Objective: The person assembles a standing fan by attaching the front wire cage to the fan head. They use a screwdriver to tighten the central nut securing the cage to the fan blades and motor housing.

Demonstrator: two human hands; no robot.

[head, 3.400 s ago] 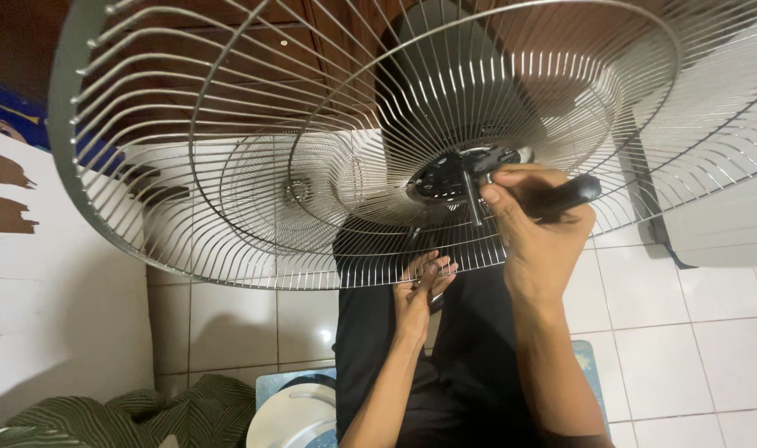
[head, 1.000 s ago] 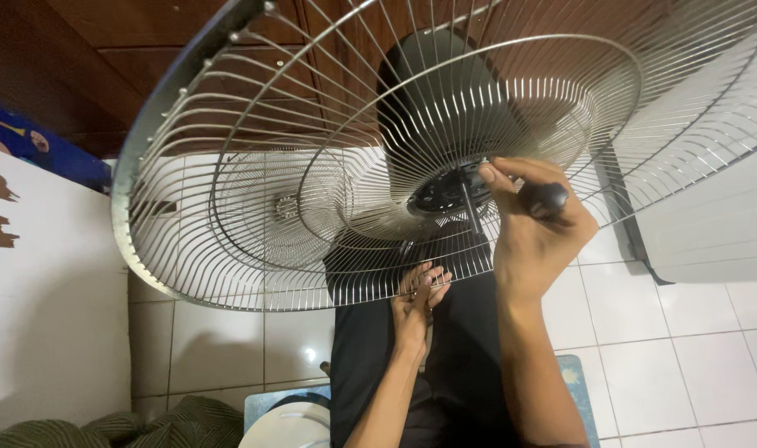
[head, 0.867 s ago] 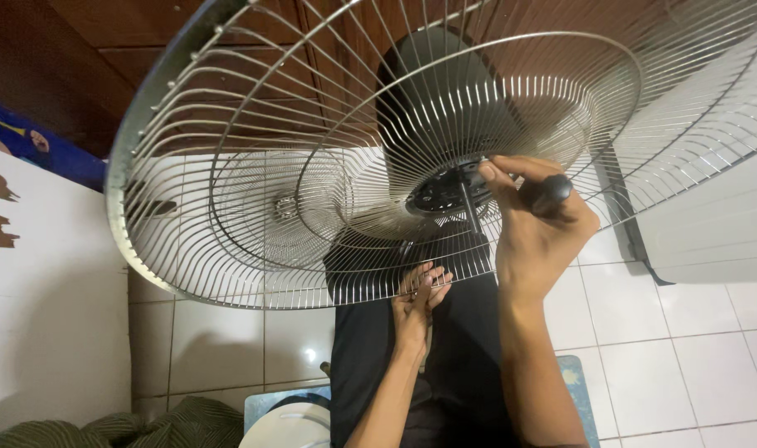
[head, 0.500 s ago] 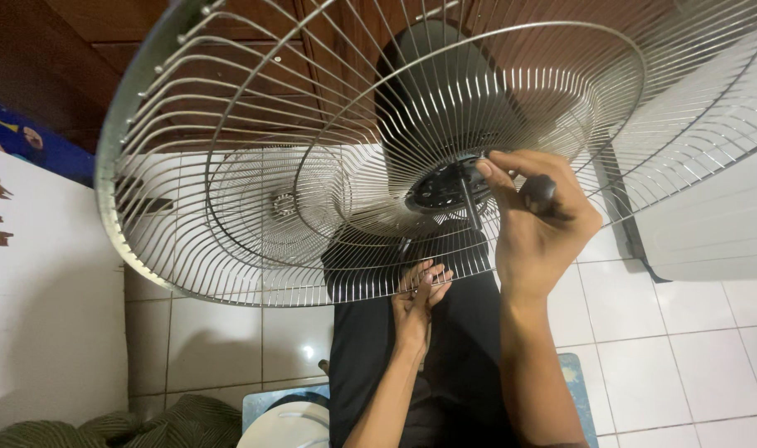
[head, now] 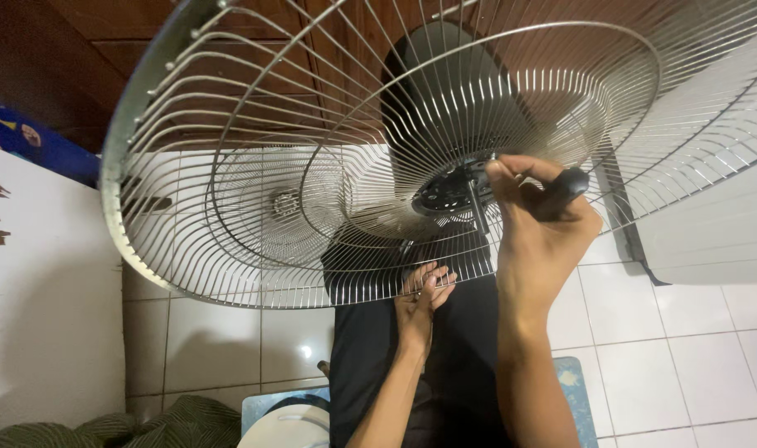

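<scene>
Overhead, wire fan guard (head: 229,191) before white tiles (head: 685,332); right hand (head: 540,232) closed around black screwdriver (head: 561,189).

White tiled floor (head: 685,332), dark wooden cabinet (head: 80,66) and white wall (head: 38,315).

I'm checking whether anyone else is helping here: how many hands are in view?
2. The right hand grips a black-handled tool at the wire fan guard's hub; the left hand reaches the guard's lower rim. Others could be hidden behind the guard.
</scene>
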